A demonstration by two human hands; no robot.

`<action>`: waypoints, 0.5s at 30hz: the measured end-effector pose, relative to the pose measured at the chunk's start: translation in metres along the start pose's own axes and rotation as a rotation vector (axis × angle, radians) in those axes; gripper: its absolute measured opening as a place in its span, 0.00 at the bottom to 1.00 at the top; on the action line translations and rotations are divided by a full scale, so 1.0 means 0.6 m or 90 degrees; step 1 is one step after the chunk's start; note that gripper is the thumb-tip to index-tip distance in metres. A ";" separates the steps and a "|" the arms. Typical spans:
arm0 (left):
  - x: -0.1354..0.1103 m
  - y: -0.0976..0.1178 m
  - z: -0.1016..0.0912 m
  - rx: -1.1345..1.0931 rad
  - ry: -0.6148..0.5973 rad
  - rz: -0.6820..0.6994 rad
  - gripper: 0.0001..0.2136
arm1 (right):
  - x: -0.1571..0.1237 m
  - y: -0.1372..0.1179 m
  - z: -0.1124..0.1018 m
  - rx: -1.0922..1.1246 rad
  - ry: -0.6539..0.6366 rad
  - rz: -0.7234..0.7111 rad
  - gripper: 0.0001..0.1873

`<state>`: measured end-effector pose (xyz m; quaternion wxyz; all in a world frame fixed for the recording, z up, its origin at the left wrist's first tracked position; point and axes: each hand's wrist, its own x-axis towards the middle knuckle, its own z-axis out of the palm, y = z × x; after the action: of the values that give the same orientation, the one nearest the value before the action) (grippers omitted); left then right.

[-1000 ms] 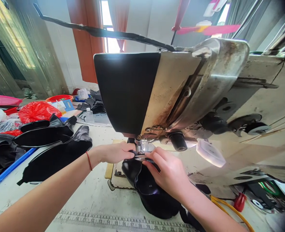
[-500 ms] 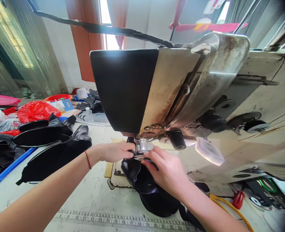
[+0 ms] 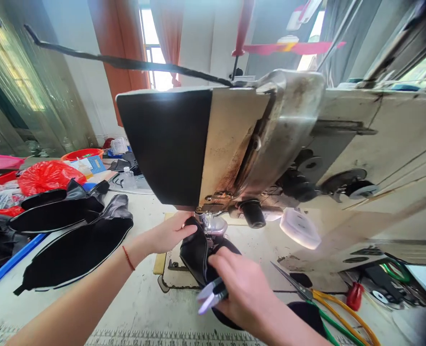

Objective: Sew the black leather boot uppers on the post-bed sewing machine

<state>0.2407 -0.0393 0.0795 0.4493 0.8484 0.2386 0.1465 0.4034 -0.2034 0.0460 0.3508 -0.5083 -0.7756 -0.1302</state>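
Note:
A big worn sewing machine [image 3: 256, 144] fills the view, its needle foot [image 3: 213, 224] just above a black leather piece [image 3: 194, 252]. My left hand [image 3: 169, 234] pinches the top edge of that leather beside the foot. Lower down, my right hand [image 3: 245, 288] is closed round small thread snips [image 3: 210, 295], blades pointing left, and it rests against the leather.
Black leather panels [image 3: 72, 242] lie stacked at the left, with a red plastic bag [image 3: 45, 175] and bins behind. Scissors with yellow-green handles [image 3: 306, 290] lie on the table right of my right hand. A printed ruler [image 3: 155, 336] runs along the table's near edge.
My right hand has pulled the snips back from the needle foot toward me. My left hand has lifted the leather's edge up beside the foot. The view has shifted right.

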 end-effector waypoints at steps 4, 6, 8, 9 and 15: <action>0.009 -0.041 0.043 -0.106 0.191 -0.024 0.19 | -0.032 -0.012 0.034 0.062 0.019 0.026 0.18; 0.016 -0.046 0.061 -0.173 0.223 -0.029 0.21 | -0.043 -0.019 0.048 0.195 0.048 0.097 0.19; 0.022 -0.040 0.073 -0.229 0.216 -0.036 0.22 | -0.051 -0.025 0.061 0.299 0.069 0.151 0.19; 0.025 -0.035 0.076 -0.250 0.211 -0.043 0.21 | -0.052 -0.028 0.067 0.328 0.083 0.162 0.19; 0.047 -0.015 0.072 -0.291 0.228 -0.128 0.18 | -0.019 -0.028 0.082 0.341 0.100 0.142 0.22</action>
<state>0.2820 -0.0499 0.0492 0.5915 0.6580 0.3579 0.2983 0.3711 -0.1913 0.0054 0.5438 -0.4680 -0.6921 0.0793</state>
